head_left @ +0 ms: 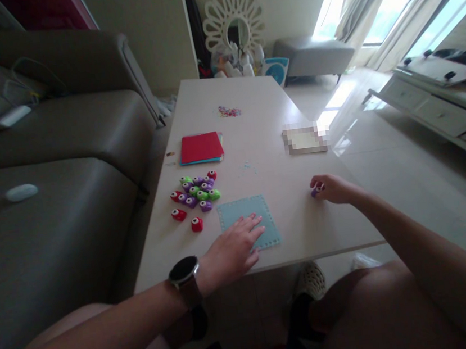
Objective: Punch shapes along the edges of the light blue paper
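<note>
Left hand [231,248] flat on blue sheet [247,220] | beige table [254,138] | grey sofa [47,180]

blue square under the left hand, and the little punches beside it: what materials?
Blue square: looks like thin paper or card, matte, lying flat, with a row of small holes along its edges. Punches: likely moulded plastic, glossy red, green and purple shells. The right hand holds a purple one; its material is too small to confirm.

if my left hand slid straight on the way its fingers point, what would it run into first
The left hand lies flat on the light blue paper square, fingers pointing up and right. Past the sheet's edge the table looks bare along that line; the blurred card probably comes first, though depth is unclear.
</note>
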`<act>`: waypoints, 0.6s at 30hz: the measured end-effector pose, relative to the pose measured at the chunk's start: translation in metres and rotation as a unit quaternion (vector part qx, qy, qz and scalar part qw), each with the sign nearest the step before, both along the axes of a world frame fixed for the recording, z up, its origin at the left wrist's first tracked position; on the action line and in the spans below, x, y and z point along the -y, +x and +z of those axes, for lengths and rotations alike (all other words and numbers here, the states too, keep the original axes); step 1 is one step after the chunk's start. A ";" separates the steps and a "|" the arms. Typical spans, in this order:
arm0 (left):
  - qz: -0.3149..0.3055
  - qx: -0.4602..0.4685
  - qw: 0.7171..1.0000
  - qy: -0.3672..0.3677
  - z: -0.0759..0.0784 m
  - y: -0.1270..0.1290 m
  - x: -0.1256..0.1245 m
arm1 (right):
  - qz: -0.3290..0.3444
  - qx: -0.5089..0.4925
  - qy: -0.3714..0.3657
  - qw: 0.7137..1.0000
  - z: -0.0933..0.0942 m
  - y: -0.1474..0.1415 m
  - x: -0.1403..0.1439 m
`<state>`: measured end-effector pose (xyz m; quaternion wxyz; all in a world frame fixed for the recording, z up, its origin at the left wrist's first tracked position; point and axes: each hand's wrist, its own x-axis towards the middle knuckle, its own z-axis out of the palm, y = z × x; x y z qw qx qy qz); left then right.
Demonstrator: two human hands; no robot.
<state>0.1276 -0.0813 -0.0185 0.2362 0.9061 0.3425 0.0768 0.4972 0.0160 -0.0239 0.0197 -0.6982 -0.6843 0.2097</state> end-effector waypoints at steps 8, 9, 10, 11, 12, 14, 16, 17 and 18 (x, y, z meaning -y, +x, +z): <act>0.144 0.034 0.989 0.006 0.046 -0.054 -0.063 | -0.065 0.066 0.074 0.993 0.008 0.040 0.007; 0.171 0.028 0.985 0.004 0.049 -0.063 -0.070 | -0.058 0.060 0.097 0.992 0.011 0.037 0.010; 0.186 0.021 0.982 0.001 0.050 -0.070 -0.076 | -0.051 0.048 0.118 0.991 0.014 0.033 0.012; 0.198 0.015 0.980 -0.001 0.049 -0.077 -0.080 | -0.046 0.030 0.133 0.990 0.017 0.028 0.015; 0.206 0.007 0.979 -0.001 0.046 -0.082 -0.084 | -0.044 0.008 0.139 0.989 0.019 0.023 0.017; 0.205 -0.013 0.979 0.006 0.037 -0.088 -0.090 | -0.033 -0.039 0.131 0.990 0.025 0.013 0.021; 0.198 -0.033 0.980 0.016 0.025 -0.091 -0.095 | -0.016 -0.081 0.125 0.989 0.032 0.005 0.024; 0.196 -0.041 0.980 0.015 0.019 -0.092 -0.097 | -0.010 -0.100 0.125 0.987 0.036 0.001 0.026; 0.195 -0.051 0.979 0.012 0.014 -0.092 -0.099 | -0.003 -0.118 0.124 0.985 0.040 -0.003 0.029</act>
